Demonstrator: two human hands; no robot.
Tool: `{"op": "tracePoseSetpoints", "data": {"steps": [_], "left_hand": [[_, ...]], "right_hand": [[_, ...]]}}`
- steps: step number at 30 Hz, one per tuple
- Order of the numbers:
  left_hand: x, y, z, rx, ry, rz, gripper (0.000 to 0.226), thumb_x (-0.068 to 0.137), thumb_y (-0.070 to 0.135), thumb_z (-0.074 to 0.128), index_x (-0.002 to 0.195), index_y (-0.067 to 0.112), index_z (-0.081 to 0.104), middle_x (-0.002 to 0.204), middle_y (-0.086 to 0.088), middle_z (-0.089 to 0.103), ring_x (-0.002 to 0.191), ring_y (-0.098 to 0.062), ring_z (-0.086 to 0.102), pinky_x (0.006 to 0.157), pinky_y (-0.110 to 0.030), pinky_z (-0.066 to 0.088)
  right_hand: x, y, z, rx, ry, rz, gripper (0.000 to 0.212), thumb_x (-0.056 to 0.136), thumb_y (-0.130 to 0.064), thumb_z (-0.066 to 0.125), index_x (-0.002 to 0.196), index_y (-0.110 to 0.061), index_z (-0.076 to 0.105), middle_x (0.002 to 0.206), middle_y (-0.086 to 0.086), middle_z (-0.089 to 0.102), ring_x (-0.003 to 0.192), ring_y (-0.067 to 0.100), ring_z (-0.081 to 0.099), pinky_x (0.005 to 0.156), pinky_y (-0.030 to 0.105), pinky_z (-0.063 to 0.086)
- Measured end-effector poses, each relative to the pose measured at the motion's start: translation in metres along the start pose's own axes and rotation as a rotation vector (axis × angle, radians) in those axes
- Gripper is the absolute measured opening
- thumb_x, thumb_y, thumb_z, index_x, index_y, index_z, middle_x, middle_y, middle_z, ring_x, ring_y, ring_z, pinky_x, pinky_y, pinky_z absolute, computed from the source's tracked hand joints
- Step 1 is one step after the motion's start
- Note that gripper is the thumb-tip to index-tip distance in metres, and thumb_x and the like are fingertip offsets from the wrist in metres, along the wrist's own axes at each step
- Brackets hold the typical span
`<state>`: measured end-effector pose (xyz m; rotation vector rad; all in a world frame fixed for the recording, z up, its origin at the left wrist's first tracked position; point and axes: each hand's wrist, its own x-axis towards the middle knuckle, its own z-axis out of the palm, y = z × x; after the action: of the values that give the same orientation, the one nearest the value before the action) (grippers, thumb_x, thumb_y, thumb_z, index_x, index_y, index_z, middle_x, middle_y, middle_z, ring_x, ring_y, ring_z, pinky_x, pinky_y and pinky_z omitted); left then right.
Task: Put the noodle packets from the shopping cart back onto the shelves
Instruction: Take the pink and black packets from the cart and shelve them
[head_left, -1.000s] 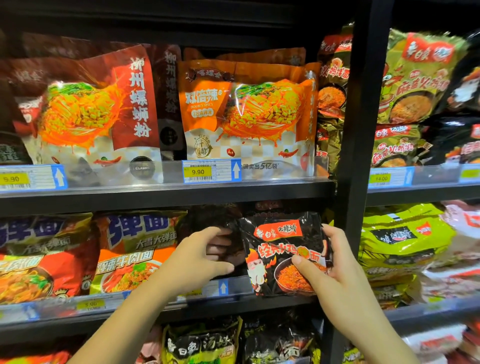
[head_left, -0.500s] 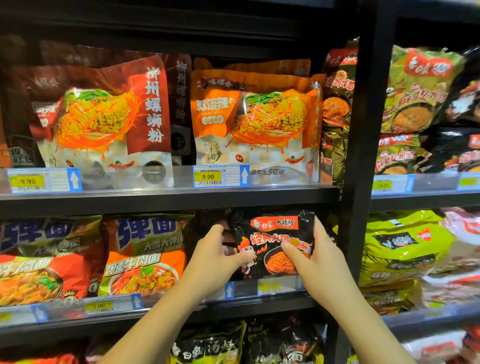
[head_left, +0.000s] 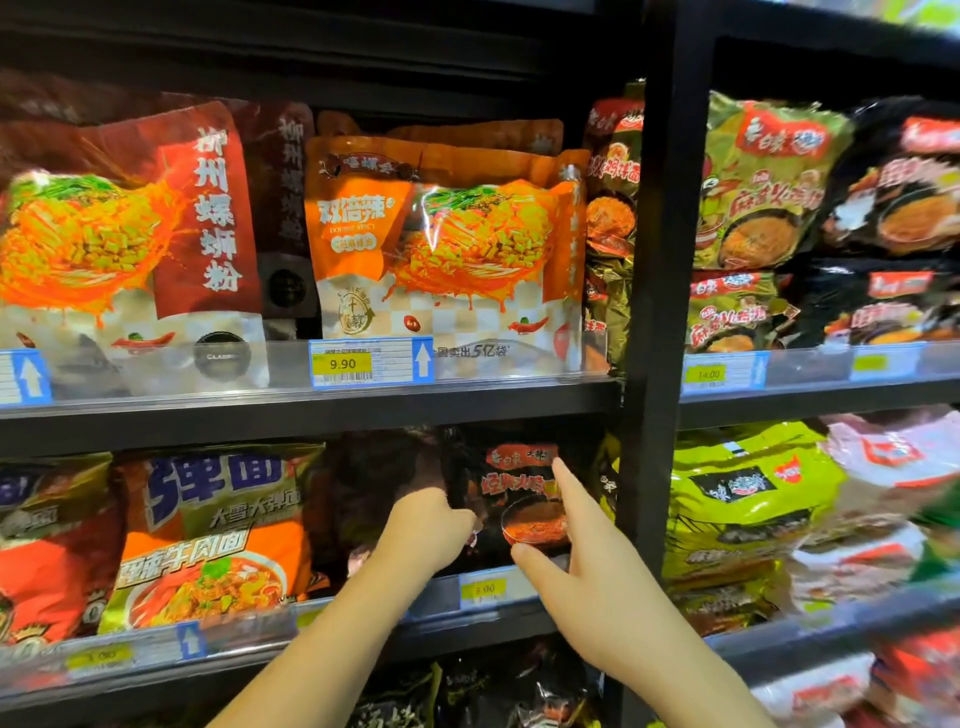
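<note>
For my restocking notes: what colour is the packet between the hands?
Black packet with red-orange print, head view.

The left hand (head_left: 423, 525) hides the left edge of the black noodle packet (head_left: 511, 499), and its fingers cannot be seen. The top of the packet is lost in the dark under the shelf (head_left: 311, 410) above. The packets at the right edge are blurry. The small price tag (head_left: 483, 590) is too fuzzy to read.

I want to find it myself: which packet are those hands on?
Left of the black upright, take the shelf under the 9.90 tag. Both hands touch the black packet at its right end, dark beside the orange packet.
</note>
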<state>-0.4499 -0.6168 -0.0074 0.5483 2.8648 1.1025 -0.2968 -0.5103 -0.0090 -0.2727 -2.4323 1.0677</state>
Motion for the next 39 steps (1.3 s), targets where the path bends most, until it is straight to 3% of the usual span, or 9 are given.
{"op": "tracePoseSetpoints", "data": {"steps": [6, 8, 10, 13, 20, 25, 30, 34, 39], "left_hand": [[0.02, 0.003, 0.006, 0.216, -0.048, -0.142, 0.032, 0.101, 0.031, 0.047, 0.076, 0.013, 0.056, 0.073, -0.001, 0.05, 0.065, -0.013, 0.046, 0.067, -0.027, 0.038], [0.025, 0.006, 0.007, 0.223, -0.042, -0.156, 0.03, 0.101, 0.035, 0.053, 0.106, 0.008, 0.065, 0.085, -0.003, 0.055, 0.075, -0.015, 0.054, 0.072, -0.028, 0.042], [0.029, 0.009, 0.006, 0.222, 0.008, -0.119, 0.052, 0.097, 0.041, 0.063, 0.133, 0.005, 0.054, 0.118, -0.012, 0.06, 0.108, -0.026, 0.061, 0.089, -0.033, 0.05], [0.036, 0.01, 0.007, 0.166, 0.077, -0.063, 0.065, 0.089, 0.044, 0.072, 0.14, 0.008, 0.052, 0.135, -0.014, 0.058, 0.123, -0.031, 0.058, 0.103, -0.037, 0.05], [0.046, 0.014, 0.009, 0.007, 0.173, 0.028, 0.05, 0.094, 0.029, 0.07, 0.138, 0.012, 0.054, 0.136, -0.013, 0.06, 0.126, -0.032, 0.057, 0.105, -0.038, 0.047], [0.037, 0.01, 0.002, 0.092, 0.093, -0.017, 0.062, 0.088, 0.045, 0.072, 0.137, 0.014, 0.053, 0.13, -0.01, 0.062, 0.117, -0.029, 0.061, 0.099, -0.039, 0.052], [-0.011, 0.001, -0.029, 0.375, -0.005, 0.075, 0.046, 0.09, 0.06, 0.064, 0.101, 0.016, 0.059, 0.087, 0.001, 0.059, 0.078, -0.013, 0.056, 0.064, -0.024, 0.041], [-0.049, -0.013, -0.06, 0.546, -0.041, 0.272, 0.092, 0.08, 0.072, 0.066, 0.151, 0.025, 0.031, 0.144, -0.001, 0.049, 0.129, -0.022, 0.05, 0.098, -0.035, 0.048], [-0.072, -0.039, -0.081, 0.576, -0.085, 0.4, 0.106, 0.077, 0.075, 0.065, 0.16, 0.033, 0.014, 0.161, 0.008, 0.028, 0.147, -0.019, 0.03, 0.113, -0.038, 0.04]], "right_hand": [[0.002, 0.006, -0.003, -0.013, -0.071, 0.021, 0.085, 0.101, -0.039, 0.059, 0.161, -0.043, 0.0, 0.166, -0.024, 0.012, 0.152, 0.005, 0.019, 0.122, 0.03, 0.024], [0.005, 0.009, -0.003, -0.032, -0.088, 0.013, 0.085, 0.101, -0.039, 0.06, 0.161, -0.042, 0.0, 0.166, -0.024, 0.012, 0.152, 0.002, 0.016, 0.121, 0.027, 0.021], [0.007, 0.01, -0.002, -0.034, -0.113, 0.026, 0.085, 0.1, -0.039, 0.061, 0.161, -0.042, 0.002, 0.166, -0.024, 0.013, 0.151, 0.001, 0.017, 0.121, 0.027, 0.021], [0.009, 0.011, -0.001, -0.033, -0.131, 0.04, 0.084, 0.1, -0.039, 0.062, 0.161, -0.042, 0.005, 0.166, -0.022, 0.015, 0.152, 0.005, 0.02, 0.121, 0.03, 0.025], [0.008, 0.011, 0.0, -0.034, -0.132, 0.047, 0.083, 0.099, -0.04, 0.063, 0.16, -0.045, 0.007, 0.166, -0.021, 0.017, 0.15, 0.01, 0.027, 0.119, 0.033, 0.032], [0.008, 0.015, 0.002, -0.064, -0.109, 0.018, 0.085, 0.098, -0.042, 0.064, 0.16, -0.044, 0.006, 0.166, -0.023, 0.015, 0.151, 0.005, 0.022, 0.12, 0.03, 0.028], [0.013, 0.016, -0.001, -0.134, -0.085, -0.029, 0.091, 0.094, -0.049, 0.066, 0.16, -0.045, 0.004, 0.167, -0.022, 0.012, 0.152, 0.003, 0.016, 0.12, 0.031, 0.026], [0.015, 0.014, 0.003, -0.227, -0.096, -0.049, 0.092, 0.093, -0.053, 0.066, 0.16, -0.046, 0.004, 0.169, -0.016, 0.009, 0.155, 0.008, 0.01, 0.123, 0.037, 0.023], [0.011, 0.006, 0.011, -0.296, -0.101, -0.045, 0.092, 0.092, -0.054, 0.066, 0.16, -0.046, 0.006, 0.17, -0.011, 0.008, 0.157, 0.009, 0.003, 0.126, 0.04, 0.02]]}}
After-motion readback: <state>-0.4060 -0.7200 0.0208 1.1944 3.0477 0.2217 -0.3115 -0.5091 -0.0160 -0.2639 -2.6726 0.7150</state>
